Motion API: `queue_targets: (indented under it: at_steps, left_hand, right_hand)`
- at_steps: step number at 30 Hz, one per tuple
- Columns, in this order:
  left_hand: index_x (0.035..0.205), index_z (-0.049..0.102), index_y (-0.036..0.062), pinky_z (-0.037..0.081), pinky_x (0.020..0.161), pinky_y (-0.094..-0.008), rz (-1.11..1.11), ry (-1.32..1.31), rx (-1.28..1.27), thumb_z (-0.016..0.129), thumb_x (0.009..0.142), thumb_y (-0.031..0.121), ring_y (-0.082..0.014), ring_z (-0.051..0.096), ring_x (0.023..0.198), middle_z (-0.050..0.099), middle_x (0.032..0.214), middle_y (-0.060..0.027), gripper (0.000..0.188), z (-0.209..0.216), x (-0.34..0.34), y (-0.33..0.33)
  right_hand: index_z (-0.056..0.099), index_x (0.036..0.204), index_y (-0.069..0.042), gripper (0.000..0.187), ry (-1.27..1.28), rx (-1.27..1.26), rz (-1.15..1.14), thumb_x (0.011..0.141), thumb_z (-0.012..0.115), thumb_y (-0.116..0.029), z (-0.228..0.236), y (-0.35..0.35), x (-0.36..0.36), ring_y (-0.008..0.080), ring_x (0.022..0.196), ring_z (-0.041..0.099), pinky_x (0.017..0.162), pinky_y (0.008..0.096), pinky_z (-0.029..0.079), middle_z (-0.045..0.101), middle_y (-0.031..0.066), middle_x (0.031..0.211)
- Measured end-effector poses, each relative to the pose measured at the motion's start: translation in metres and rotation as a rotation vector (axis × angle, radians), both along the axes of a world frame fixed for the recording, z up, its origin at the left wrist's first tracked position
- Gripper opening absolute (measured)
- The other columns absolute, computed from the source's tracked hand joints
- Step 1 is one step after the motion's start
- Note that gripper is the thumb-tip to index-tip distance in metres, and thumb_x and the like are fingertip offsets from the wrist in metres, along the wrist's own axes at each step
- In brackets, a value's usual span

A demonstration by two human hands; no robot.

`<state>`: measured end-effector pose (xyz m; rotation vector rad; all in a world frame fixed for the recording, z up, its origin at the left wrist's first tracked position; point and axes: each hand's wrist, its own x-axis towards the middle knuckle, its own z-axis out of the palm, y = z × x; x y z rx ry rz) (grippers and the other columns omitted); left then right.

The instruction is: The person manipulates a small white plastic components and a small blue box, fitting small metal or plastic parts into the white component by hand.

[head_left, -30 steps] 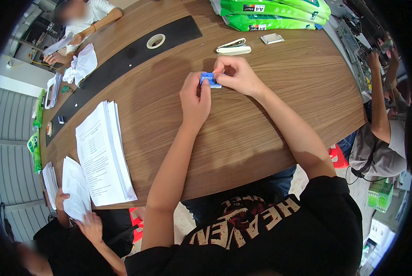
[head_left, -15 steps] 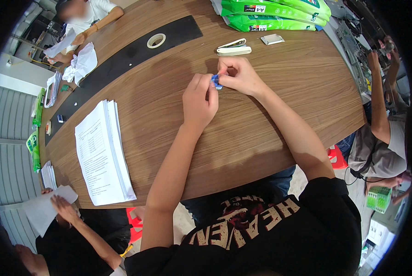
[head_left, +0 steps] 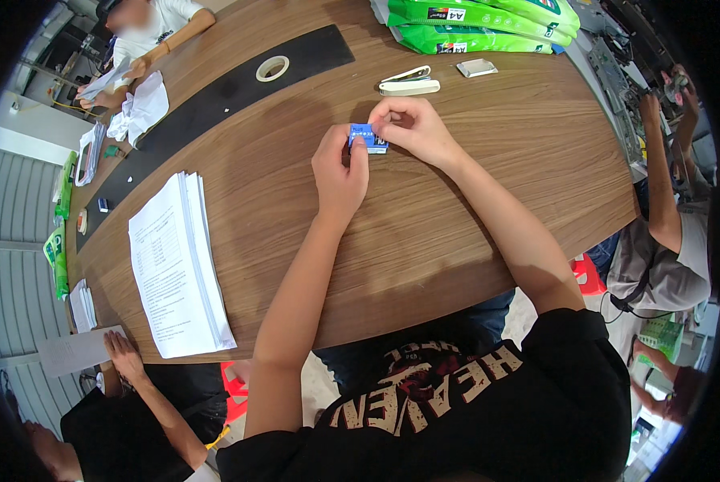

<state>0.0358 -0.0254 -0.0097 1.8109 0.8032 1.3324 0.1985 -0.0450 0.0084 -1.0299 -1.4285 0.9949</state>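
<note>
A small blue box (head_left: 368,136) with white edges is held between my two hands above the wooden table. My left hand (head_left: 340,169) grips it from the left, thumb across its face. At its right end, the fingers of my right hand (head_left: 408,127) pinch the top corner. What the box holds is hidden. Just beyond my right hand lies a white stapler (head_left: 409,82) with its upper arm raised. A small white rectangular piece (head_left: 477,68) rests to the right of the stapler.
A stack of printed paper (head_left: 179,265) lies at the left of the table (head_left: 432,233). Tape rolls, including a cream one (head_left: 272,68), sit on the black strip (head_left: 312,60). Green paper packs (head_left: 480,36) stand at the far side. Co-workers handle paper at the left.
The box has turned so more of its blue face shows, and my hands have shifted slightly left with it. At lower left, a co-worker's sheet has moved.
</note>
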Motion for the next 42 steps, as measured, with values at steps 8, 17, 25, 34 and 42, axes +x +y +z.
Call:
queue_targets:
  at_steps: [8,17,25,34,42]
  left_hand:
    - [0.087,0.057,-0.0004,0.040,0.056,-0.0287,-0.011,0.011,-0.010,0.053,0.084,0.002,-0.0172,0.049,0.060,0.054,0.072,-0.0090,0.006,0.000,0.000,0.000]
    - [0.091,0.057,-0.0010,0.040,0.055,-0.0201,-0.012,0.064,0.092,0.048,0.090,0.001,-0.0054,0.050,0.061,0.054,0.075,-0.0013,0.009,-0.001,-0.003,0.001]
    - [0.089,0.056,-0.0008,0.041,0.056,-0.0260,-0.013,0.062,0.089,0.050,0.086,0.001,-0.0138,0.051,0.062,0.053,0.074,-0.0066,0.007,0.003,-0.001,-0.004]
    - [0.090,0.057,-0.0002,0.042,0.057,-0.0270,0.024,0.110,0.205,0.052,0.086,0.002,-0.0155,0.053,0.063,0.054,0.074,-0.0071,0.007,0.010,0.000,-0.005]
    - [0.093,0.059,-0.0003,0.046,0.064,-0.0211,-0.014,-0.205,-0.275,0.061,0.087,0.005,-0.0073,0.058,0.075,0.064,0.087,-0.0046,0.009,0.011,0.001,-0.002]
  right_hand:
    - [0.061,0.085,0.000,0.003,0.023,-0.007,0.035,0.082,0.060,-0.001,0.001,0.000,0.002,0.0048,0.074,0.052,0.068,0.0217,0.043,0.058,-0.0012,0.079]
    - [0.060,0.083,-0.001,0.002,0.028,-0.007,0.069,0.081,0.062,-0.002,0.003,0.000,0.002,0.0065,0.077,0.051,0.070,0.0231,0.043,0.057,-0.0006,0.080]
    - [0.057,0.080,-0.002,0.004,0.064,-0.020,0.093,0.079,0.061,-0.001,0.003,0.000,0.001,0.0063,0.076,0.050,0.068,0.0226,0.042,0.055,-0.0012,0.078]
    - [0.057,0.079,-0.004,0.004,0.033,-0.018,0.070,0.077,0.060,-0.002,0.003,0.000,0.000,0.0043,0.070,0.048,0.061,0.0204,0.040,0.054,-0.0032,0.075]
    - [0.058,0.104,-0.002,0.018,0.451,-0.046,0.093,0.088,0.061,-0.009,0.003,0.002,-0.010,0.0070,0.088,0.053,0.077,0.0229,0.045,0.057,0.0030,0.100]
